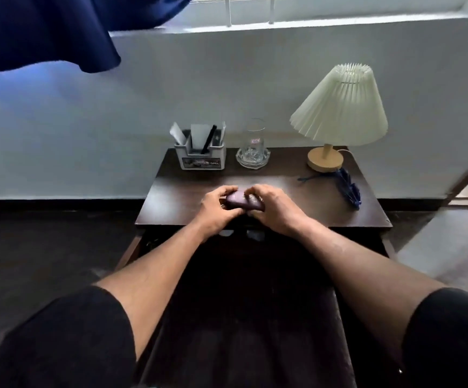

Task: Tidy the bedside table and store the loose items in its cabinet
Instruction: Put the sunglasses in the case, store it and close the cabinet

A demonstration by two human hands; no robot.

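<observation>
I hold a small dark purple case (243, 202) between both hands, low over the front middle of the bedside table (188, 203). My left hand (218, 206) wraps its left end, fingers curled over the top and thumb tucked underneath. My right hand (272, 206) closes over its right end the same way, fingers bent down across the top. Both grips are tight on the case; whether it rests on the wood or sits just above it, I cannot tell.

Behind the case, at the back left of the table, stands a white organiser box (201, 157) with papers and a black pen in it. Just right of that box is a clear glass (254, 141) standing in a glass ashtray (253, 161). Further right of the case, at the back corner, is a lamp (339, 113) with a pleated cream shade. A blue cord (345, 186) lies in front of the lamp's base, right of my hands.
</observation>
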